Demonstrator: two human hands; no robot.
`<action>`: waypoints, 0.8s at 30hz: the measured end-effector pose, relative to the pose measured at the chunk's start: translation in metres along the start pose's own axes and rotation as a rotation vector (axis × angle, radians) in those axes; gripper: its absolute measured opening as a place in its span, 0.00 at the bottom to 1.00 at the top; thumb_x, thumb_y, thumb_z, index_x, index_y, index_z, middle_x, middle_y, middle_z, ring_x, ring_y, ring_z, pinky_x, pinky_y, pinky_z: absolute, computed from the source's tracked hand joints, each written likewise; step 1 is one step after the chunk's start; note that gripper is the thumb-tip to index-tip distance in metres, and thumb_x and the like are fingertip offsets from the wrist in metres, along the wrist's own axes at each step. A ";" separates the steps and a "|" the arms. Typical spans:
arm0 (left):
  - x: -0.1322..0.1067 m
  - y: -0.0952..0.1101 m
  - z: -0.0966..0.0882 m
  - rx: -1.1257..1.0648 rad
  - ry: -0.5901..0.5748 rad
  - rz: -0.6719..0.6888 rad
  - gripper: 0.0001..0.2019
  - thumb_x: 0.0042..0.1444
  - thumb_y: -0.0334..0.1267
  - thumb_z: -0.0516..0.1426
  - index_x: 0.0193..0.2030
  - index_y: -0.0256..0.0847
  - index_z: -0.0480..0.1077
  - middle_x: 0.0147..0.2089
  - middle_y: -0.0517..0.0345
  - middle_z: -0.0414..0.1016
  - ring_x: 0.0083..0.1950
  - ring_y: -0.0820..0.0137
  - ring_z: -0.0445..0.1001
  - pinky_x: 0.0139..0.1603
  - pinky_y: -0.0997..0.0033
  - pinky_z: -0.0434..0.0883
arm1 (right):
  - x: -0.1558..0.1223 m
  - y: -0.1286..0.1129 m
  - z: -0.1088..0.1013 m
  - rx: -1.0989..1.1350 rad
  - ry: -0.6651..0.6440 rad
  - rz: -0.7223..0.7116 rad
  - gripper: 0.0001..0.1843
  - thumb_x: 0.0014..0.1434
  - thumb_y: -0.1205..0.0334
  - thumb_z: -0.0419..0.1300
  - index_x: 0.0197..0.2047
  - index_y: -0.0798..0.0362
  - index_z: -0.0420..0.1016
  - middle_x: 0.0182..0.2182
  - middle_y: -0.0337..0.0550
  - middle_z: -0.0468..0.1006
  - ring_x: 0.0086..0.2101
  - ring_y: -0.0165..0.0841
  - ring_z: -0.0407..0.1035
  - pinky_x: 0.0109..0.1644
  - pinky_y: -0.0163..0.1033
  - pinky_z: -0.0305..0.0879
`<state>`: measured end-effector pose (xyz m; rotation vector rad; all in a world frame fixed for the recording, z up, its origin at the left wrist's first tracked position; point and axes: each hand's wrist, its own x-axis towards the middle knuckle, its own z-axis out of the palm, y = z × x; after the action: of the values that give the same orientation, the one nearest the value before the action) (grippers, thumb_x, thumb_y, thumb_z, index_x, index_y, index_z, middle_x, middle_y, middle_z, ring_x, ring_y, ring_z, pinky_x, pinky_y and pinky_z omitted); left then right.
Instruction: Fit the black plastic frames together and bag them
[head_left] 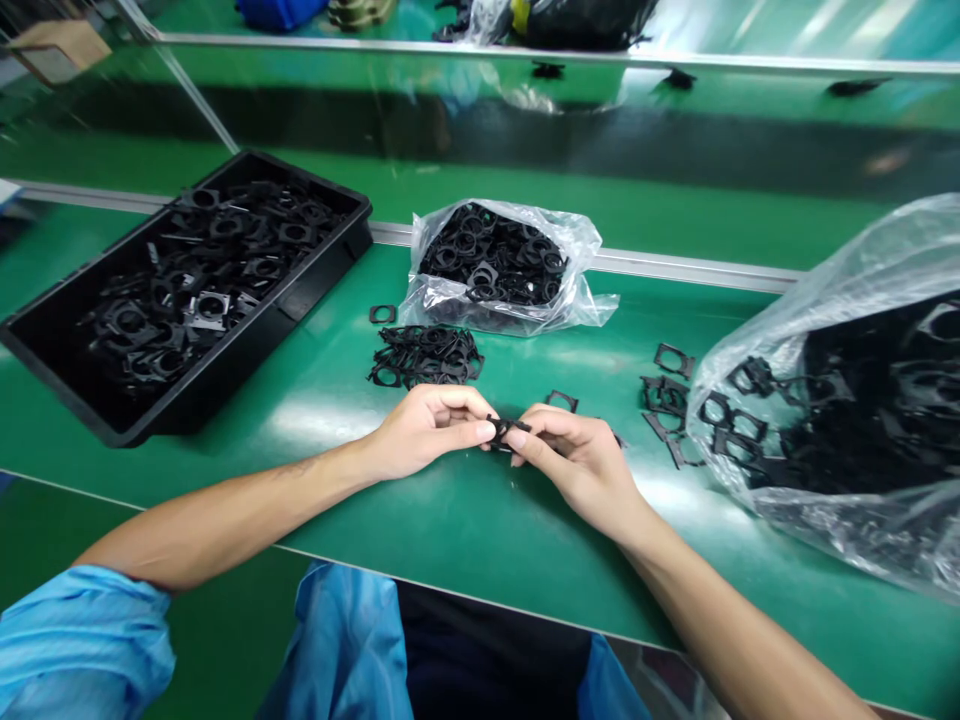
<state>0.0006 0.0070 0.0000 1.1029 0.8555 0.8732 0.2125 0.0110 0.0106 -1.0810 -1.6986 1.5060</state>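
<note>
My left hand [427, 428] and my right hand [574, 455] meet over the green table [465, 520], fingers pinched together on a small black plastic frame part [504, 431] held between them. Just beyond my hands lies a small heap of the same black frame parts [425, 357]. One loose frame [561, 401] lies right behind my right hand. Each hand grips one end of the part.
A black tray [300, 290] full of black frames sits at the left. A small open clear bag of frames [499, 265] lies at centre back. A large clear bag of parts [847, 410] fills the right, with loose frames [670, 390] beside it. A metal rail [675, 265] runs behind.
</note>
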 end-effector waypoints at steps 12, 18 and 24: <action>0.000 -0.001 0.001 -0.048 0.028 -0.051 0.17 0.52 0.46 0.70 0.40 0.34 0.79 0.37 0.52 0.82 0.36 0.69 0.79 0.41 0.70 0.77 | 0.000 0.000 0.004 0.075 0.002 0.054 0.21 0.59 0.43 0.68 0.28 0.53 0.78 0.27 0.40 0.75 0.28 0.31 0.68 0.34 0.38 0.64; 0.001 0.000 -0.001 -0.039 0.018 -0.054 0.16 0.52 0.46 0.70 0.38 0.33 0.79 0.36 0.52 0.82 0.35 0.69 0.80 0.40 0.70 0.77 | 0.000 -0.004 0.005 0.264 0.044 0.101 0.17 0.52 0.47 0.74 0.31 0.52 0.81 0.29 0.41 0.77 0.29 0.31 0.70 0.34 0.39 0.68; 0.001 0.000 -0.003 -0.043 -0.040 -0.088 0.16 0.52 0.46 0.70 0.37 0.33 0.79 0.33 0.53 0.81 0.34 0.70 0.79 0.39 0.71 0.77 | 0.002 -0.005 0.002 0.357 -0.007 0.192 0.17 0.47 0.48 0.77 0.27 0.53 0.83 0.27 0.41 0.80 0.28 0.30 0.71 0.35 0.38 0.70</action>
<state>-0.0021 0.0088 -0.0006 1.0342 0.8417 0.7904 0.2091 0.0117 0.0155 -1.0658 -1.2911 1.8485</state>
